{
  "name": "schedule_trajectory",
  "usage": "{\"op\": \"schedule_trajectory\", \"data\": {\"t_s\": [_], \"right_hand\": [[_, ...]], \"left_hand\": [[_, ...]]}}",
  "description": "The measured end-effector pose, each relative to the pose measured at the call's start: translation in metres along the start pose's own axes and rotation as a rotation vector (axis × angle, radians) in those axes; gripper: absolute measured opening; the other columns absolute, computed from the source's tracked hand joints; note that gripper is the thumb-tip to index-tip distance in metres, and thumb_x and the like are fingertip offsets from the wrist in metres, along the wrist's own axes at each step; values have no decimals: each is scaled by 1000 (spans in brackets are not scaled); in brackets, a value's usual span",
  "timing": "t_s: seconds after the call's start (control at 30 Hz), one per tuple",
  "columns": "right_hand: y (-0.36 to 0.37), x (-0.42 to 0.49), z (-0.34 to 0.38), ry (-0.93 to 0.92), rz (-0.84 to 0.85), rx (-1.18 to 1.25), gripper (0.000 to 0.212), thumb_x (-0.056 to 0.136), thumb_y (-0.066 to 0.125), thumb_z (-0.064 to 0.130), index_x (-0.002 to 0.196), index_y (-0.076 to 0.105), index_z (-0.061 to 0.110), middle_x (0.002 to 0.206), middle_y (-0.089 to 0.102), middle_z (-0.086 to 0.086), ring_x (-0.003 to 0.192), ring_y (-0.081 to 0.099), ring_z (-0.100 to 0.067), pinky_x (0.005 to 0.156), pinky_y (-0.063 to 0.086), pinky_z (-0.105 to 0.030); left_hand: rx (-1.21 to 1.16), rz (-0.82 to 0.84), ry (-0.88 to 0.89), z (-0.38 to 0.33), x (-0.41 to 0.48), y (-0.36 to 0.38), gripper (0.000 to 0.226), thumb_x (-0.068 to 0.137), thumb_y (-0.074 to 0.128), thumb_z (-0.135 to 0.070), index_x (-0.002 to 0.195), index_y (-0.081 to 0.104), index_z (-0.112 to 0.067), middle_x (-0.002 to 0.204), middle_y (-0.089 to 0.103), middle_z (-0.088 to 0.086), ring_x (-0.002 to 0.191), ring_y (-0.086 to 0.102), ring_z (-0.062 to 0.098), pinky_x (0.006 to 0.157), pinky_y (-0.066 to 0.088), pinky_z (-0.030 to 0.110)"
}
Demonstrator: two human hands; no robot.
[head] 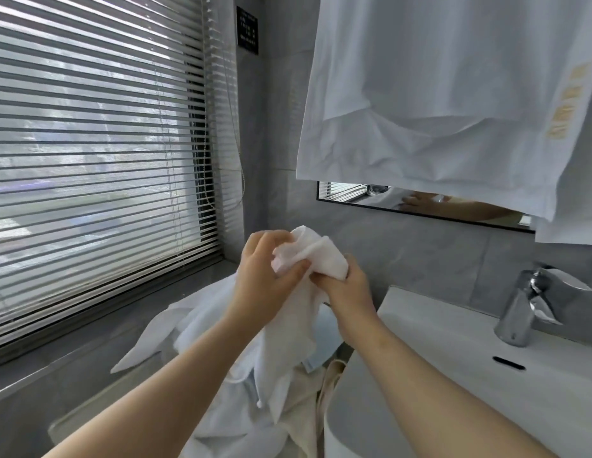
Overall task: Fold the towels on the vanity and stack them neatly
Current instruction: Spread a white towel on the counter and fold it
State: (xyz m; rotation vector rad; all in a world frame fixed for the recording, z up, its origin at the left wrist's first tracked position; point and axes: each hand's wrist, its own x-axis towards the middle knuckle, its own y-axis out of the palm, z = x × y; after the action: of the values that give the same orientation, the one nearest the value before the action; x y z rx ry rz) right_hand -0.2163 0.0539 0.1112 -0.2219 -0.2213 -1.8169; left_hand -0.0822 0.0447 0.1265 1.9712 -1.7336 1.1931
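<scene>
Forearms [175,385] reach forward. Left hand [261,279] and right hand [346,287] both grip one bunched white towel [309,254] above the pile [202,312].

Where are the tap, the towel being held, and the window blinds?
tap [519,309], head view, on its shiny body.
held towel [316,252], head view, on the bunched top.
blinds [89,143], head view, on the middle slats.

Hanging white cloth [453,94] blocks upper right. Faucet [532,305] stands at sink [470,358] back edge; sink rim in front of it free. Towel pile [202,325] crowds worktop [129,325] left of sink. Blinds [89,143] wall off left side.
</scene>
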Motion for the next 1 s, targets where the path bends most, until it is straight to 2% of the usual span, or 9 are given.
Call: {"op": "schedule_trajectory", "data": {"t_s": [0.07, 0.13, 0.23, 0.3, 0.37, 0.63, 0.77, 0.87, 1.0], "right_hand": [[-20, -5, 7, 28, -55, 118, 29, 68, 66, 23, 96, 59, 17, 92, 66, -9, 84, 63, -28, 65, 56, -43], [-42, -12, 17, 18, -97, 189, 24, 62, 58, 21, 86, 58, 16, 79, 59, -8, 67, 55, -22, 47, 43, -28], [-77, -27, 28, 10, -160, 221, 15, 65, 52, 16, 80, 54, 14, 66, 48, -6, 59, 44, -18, 50, 34, -25], [-102, -40, 32, 28, -215, 243, 16, 69, 51, 16, 85, 54, 14, 62, 48, -4, 58, 45, -18, 55, 38, -31], [-131, -56, 35, 48, -268, 265, 17, 74, 50, 14, 90, 55, 11, 64, 50, -8, 62, 49, -23, 58, 41, -33], [-257, -123, 47, 5, -373, 285, 17, 72, 48, 26, 81, 58, 14, 75, 55, -6, 76, 58, -21, 62, 45, -31], [-306, -154, 60, 7, -489, 390, 9, 69, 50, 25, 63, 47, 20, 57, 44, 3, 55, 46, -13, 50, 37, -23], [-331, -175, 70, 19, -540, 400, 15, 71, 50, 25, 58, 44, 21, 48, 41, 7, 45, 42, -11, 45, 34, -20], [-353, -197, 72, 45, -596, 381, 14, 72, 51, 27, 60, 48, 21, 53, 45, 5, 49, 44, -12, 45, 34, -21]], "left_hand": [[81, -9, 54, -10, -2, 11, 69, 60, 62, -60, 121, 48, -31, 124, 38, -14, 118, 35, 7, 99, 28, 22], [100, 126, -55, -20, -5, 25, 99, 47, 58, -71, 136, 34, -35, 136, 27, -16, 127, 27, 7, 108, 21, 29], [-79, 437, -172, -35, -13, 55, 111, 39, 69, -77, 136, 23, -47, 141, 33, -17, 129, 35, 7, 111, 27, 44], [-234, 556, -196, -50, -23, 77, 102, 43, 78, -70, 131, 30, -49, 132, 49, -13, 123, 47, 8, 103, 41, 44], [-391, 634, -198, -75, -37, 95, 77, 55, 81, -49, 120, 40, -45, 117, 57, -14, 107, 57, -3, 87, 51, 25], [-411, 800, -183, -161, -98, 152, 62, 75, 77, -30, 122, 38, -35, 109, 49, -24, 88, 50, -24, 73, 40, -1], [-95, 966, -162, -180, -128, 172, 65, 66, 79, -39, 120, 42, -35, 111, 54, -18, 101, 55, 2, 86, 44, 19], [42, 856, -275, -182, -152, 188, 35, 73, 70, -44, 101, 59, -27, 100, 65, -5, 96, 61, 17, 83, 47, 31], [-241, 724, -470, -209, -171, 199, 29, 76, 66, -43, 98, 64, -24, 97, 69, -1, 93, 64, 21, 85, 51, 37]]}}
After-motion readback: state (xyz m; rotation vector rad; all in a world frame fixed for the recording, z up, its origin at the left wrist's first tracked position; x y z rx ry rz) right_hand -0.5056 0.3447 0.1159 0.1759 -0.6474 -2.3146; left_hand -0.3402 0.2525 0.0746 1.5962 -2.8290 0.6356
